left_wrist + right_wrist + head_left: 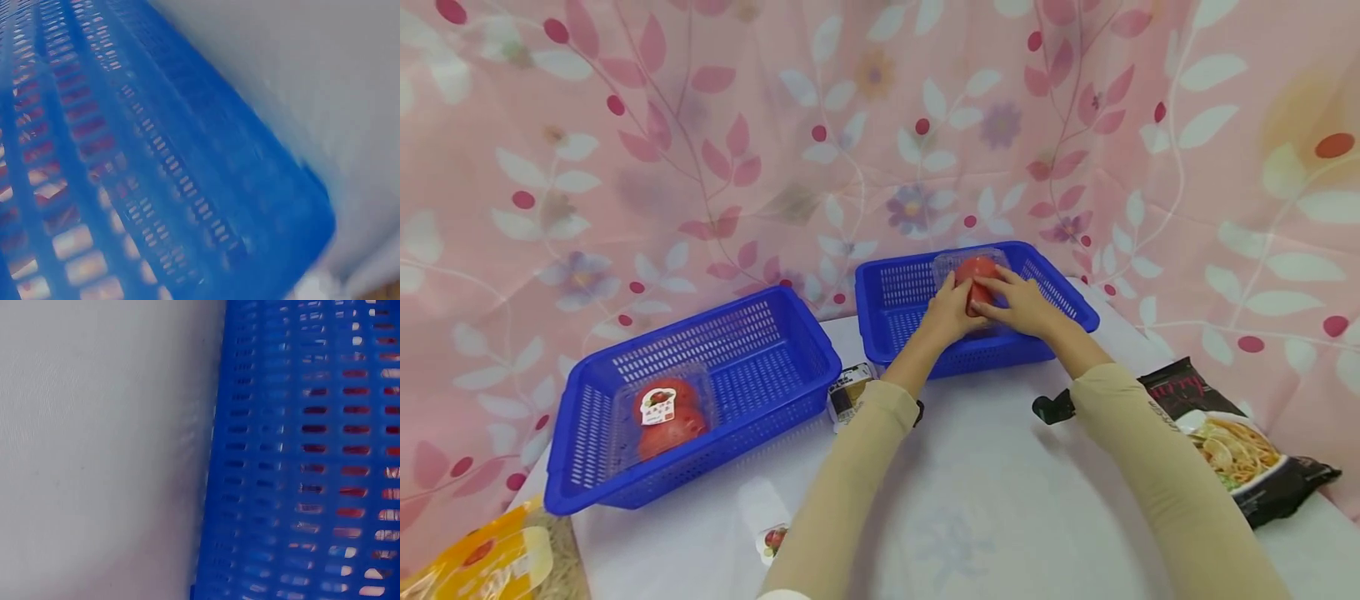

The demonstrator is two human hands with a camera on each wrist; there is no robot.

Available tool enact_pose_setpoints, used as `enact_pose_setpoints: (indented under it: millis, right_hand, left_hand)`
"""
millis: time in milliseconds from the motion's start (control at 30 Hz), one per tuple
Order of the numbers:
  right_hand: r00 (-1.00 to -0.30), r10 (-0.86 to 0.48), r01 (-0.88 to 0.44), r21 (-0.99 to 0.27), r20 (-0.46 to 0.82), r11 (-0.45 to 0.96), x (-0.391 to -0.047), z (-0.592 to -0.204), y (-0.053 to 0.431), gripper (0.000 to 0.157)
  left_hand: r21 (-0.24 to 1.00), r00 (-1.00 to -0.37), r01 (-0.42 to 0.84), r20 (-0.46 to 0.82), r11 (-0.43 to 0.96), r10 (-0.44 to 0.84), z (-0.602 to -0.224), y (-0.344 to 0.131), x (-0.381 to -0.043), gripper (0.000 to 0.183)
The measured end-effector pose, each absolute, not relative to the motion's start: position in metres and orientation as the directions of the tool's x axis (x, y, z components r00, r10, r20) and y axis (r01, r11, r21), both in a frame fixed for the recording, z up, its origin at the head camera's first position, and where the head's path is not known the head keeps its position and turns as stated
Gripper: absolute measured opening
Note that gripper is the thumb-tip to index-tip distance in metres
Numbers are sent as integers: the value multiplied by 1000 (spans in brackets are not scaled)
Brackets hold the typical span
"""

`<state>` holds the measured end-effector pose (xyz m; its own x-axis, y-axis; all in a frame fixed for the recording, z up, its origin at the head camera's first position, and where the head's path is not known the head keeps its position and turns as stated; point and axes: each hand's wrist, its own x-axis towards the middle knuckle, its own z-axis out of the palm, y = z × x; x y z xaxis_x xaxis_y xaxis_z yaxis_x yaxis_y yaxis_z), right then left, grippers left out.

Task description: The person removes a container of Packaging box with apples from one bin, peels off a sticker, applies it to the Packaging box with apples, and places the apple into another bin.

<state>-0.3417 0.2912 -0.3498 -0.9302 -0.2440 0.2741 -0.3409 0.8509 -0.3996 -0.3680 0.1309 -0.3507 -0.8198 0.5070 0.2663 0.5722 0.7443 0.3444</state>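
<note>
Both hands meet over the right blue basket [880, 275], at a clear plastic box [945, 265] that holds red tomatoes [976, 267]. My left hand [951, 310] curls round the near tomato from the left. On its right side, my right hand [1021, 302] grips the same tomato, with fingertips close to the left hand's. The fingers hide much of the tomato and the box's near part. Through the basket's slotted wall [250, 450], red patches show in the right wrist view. The left wrist view has only the basket wall [206, 156], with no hand visible.
A second blue basket [816, 346] at left holds a clear box of tomatoes [672, 429] with a sticker. Between the baskets lies a small pack [850, 392]. A sticker strip [765, 521], a yellow bag [512, 558] and a black noodle bag [1232, 442] lie around the white table.
</note>
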Motion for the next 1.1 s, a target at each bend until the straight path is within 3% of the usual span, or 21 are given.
enact_pose_setpoints:
  millis: [367, 700, 933, 1100]
  right_hand:
    - [-905, -259, -367, -313, 337, 876, -339, -315, 261, 57]
    - [-900, -256, -375, -323, 354, 869, -318, -284, 239, 58]
    - [-840, -300, -481, -363, 452, 798, -290, -279, 224, 47]
    - [-784, -356, -568, -357, 508, 741, -271, -284, 214, 41]
  left_hand:
    - [204, -744, 649, 372, 733, 555, -319, 97, -362, 66]
    - [117, -681, 679, 469, 725, 562, -293, 70, -338, 60]
    - [155, -624, 737, 532, 658, 573, -287, 38, -318, 54]
    - [154, -542, 804, 587, 575, 601, -296, 13, -297, 50]
